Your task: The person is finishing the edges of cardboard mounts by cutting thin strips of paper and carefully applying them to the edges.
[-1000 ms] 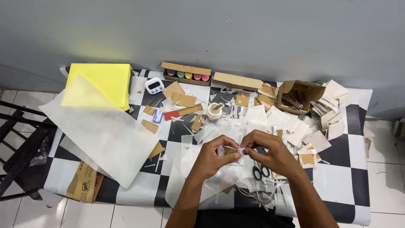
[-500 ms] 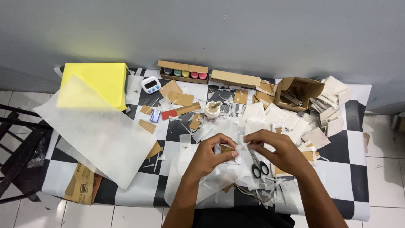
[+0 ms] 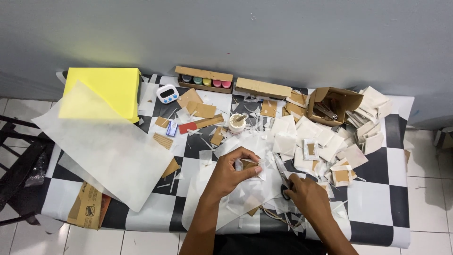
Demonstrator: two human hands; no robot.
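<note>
My left hand [image 3: 230, 171] is pinched shut on a small packet [image 3: 251, 168], a brown card square wrapped in thin white paper, thumb and fingers clamped on its left edge so it hangs just above the middle of the counter [image 3: 377, 198]. My right hand [image 3: 306, 194] lies lower and to the right, curled down over the black handles of the scissors [image 3: 282, 178]; the blades point up toward the packet. I cannot tell whether the fingers have actually closed on the handles.

Under both hands lies a clear plastic sheet [image 3: 207, 198] strewn with white paper strips. Just right of the packet a heap of finished white squares [image 3: 311, 141] spreads toward an open cardboard box [image 3: 332, 105]. Above my left hand stands a small glue pot [image 3: 237, 123]. Further back, against the wall, sit a tray of coloured paint pots [image 3: 204, 79] and a long flat cardboard box [image 3: 263, 88]. To the left are a small white timer [image 3: 167, 93], loose brown card pieces [image 3: 200, 109], a big sheet of white tissue paper [image 3: 104, 146], and under its far corner a yellow pad [image 3: 111, 87].
</note>
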